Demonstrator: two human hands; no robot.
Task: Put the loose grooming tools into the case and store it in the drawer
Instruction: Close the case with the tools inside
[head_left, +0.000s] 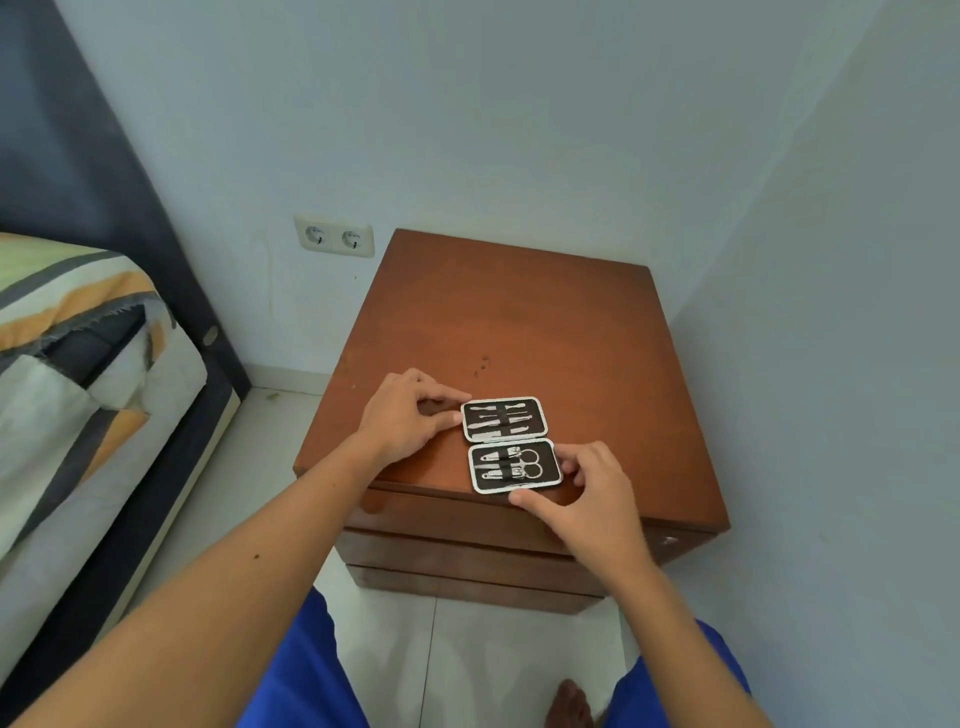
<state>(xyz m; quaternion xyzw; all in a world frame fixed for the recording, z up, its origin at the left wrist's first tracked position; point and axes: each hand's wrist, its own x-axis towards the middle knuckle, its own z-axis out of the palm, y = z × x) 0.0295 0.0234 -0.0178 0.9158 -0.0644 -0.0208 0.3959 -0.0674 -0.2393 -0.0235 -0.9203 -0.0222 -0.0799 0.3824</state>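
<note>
At the far left stands a bed (78, 364) with a striped cover, and behind it a dark headboard (78, 156). On the wall, between the bed and the wooden desk (519, 322), there is a double socket (335, 236).

The left hand (402, 415) rests on the top of the desk, fingers curled, and its fingertips (454, 415) touch the left edge of the far half of the case (511, 444) — whether this grip really pinches the edge or only touches it, I cannot tell. Just to the right of this hand the case lies open and flat, near the front edge of the desk. Its far half carries thin metal tools (501, 418) under a black strap; its near half carries clippers and small scissors (527, 464).

The right hand (592, 493) is at the right side of the near half. Its thumb lies along the front edge and its fingers touch the right edge, so this grip holds the case.

Below the hands, the drawers (467, 525) in the front of the desk are closed. At the bottom, blue shorts (306, 675) and a bare foot (569, 704) show on the white floor.
</note>
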